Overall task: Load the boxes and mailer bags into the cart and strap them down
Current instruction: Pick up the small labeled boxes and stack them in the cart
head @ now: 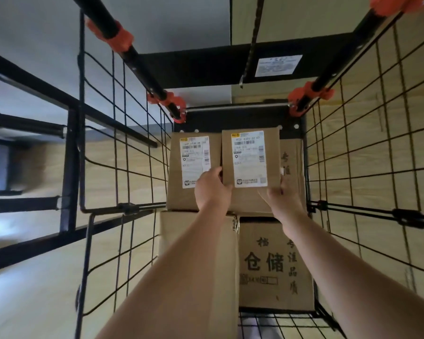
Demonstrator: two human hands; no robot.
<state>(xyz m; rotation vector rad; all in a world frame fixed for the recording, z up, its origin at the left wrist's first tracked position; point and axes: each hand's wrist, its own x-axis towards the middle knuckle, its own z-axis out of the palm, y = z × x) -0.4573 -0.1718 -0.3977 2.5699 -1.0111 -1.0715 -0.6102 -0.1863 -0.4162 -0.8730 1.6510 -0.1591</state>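
Boxes, five in all, sit in the wire cart (341,165) you are looking straight down into. Two of them carry white shipping labels and lie side by side at the far end. Your left hand (212,189) grips the left edge of the right labelled box (251,157), and your right hand (279,194) holds its near right corner with fingers wrapped onto the side, so both hands are closed on this one box. It touches the left labelled box (179,194), which your left hand partly covers. The box you hold lies over a third box (293,167), brown with dark printed characters along its right side; whether it rests fully on that one or is held just above it, you cannot tell. Nearer to you are two more: a plain box (176,241) on the left, under your left forearm, and a printed box (264,263) on the right with large dark characters on top. These two sit touching each other. Four orange clamps (119,37) show on two black poles (142,64), two clamps on each pole, one pole at each far corner of the cart. A black panel (206,67) spans between the poles and bears one white sticker (278,65). Pale wood floor (377,123) shows through the wire sides.
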